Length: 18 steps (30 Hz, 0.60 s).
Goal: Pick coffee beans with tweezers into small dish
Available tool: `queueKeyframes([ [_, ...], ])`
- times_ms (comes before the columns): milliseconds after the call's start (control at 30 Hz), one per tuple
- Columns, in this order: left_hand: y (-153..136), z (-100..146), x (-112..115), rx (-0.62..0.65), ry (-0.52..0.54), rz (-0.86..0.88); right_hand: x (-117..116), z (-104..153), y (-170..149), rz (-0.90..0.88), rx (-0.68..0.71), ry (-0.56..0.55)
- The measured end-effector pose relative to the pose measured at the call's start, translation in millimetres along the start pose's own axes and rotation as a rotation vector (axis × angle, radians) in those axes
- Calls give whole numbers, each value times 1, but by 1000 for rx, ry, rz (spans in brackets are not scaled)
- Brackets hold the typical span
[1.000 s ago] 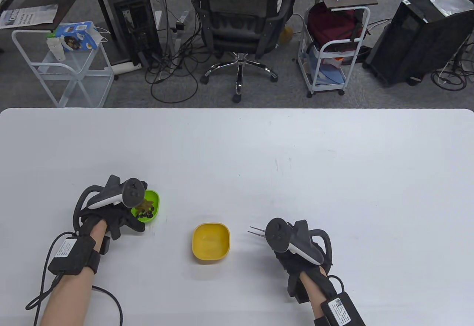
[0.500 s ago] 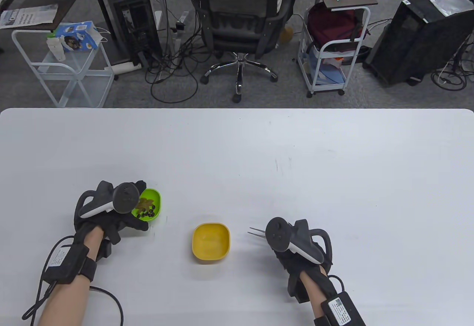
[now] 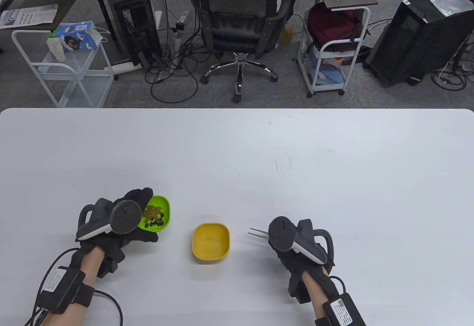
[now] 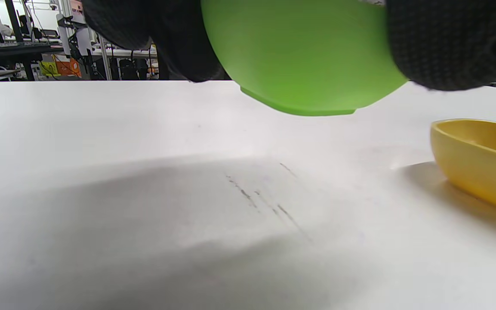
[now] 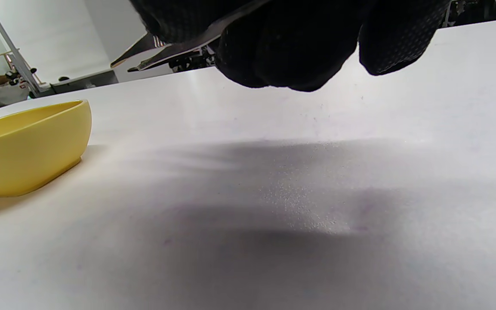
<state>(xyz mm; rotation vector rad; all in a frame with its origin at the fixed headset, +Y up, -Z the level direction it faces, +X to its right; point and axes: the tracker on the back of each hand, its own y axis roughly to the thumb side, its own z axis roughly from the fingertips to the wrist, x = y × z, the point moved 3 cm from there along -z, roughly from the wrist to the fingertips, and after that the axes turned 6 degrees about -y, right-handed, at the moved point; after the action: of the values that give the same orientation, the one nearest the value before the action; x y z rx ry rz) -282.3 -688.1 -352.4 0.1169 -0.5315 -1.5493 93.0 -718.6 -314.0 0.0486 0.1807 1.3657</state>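
My left hand (image 3: 142,215) grips a small green dish (image 3: 163,211) and holds it lifted off the table; the left wrist view shows its underside (image 4: 303,56) in the air between my fingers. Several dark coffee beans (image 3: 155,224) lie in it. An empty yellow dish (image 3: 211,242) stands on the table between my hands, also in the left wrist view (image 4: 480,159) and the right wrist view (image 5: 28,150). My right hand (image 3: 287,246) holds metal tweezers (image 3: 258,232), tips apart and empty, pointing left toward the yellow dish; they show in the right wrist view (image 5: 161,51).
The white table (image 3: 296,163) stretches wide behind and to the right of the dishes. Beyond its far edge stand an office chair (image 3: 240,22), two white carts (image 3: 66,70) and computer towers.
My left hand has lifted the green dish and carried it right and toward me, closer to the yellow dish. My right hand with the tweezers has barely moved.
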Motion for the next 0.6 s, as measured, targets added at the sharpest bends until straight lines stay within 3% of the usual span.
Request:
queueKeyframes([
  [233,25,20,2,39,39,9,1,0,0,1,3,-9],
  [600,57,26,18,114,66,70,0,2,-2,-25,-4,-8],
])
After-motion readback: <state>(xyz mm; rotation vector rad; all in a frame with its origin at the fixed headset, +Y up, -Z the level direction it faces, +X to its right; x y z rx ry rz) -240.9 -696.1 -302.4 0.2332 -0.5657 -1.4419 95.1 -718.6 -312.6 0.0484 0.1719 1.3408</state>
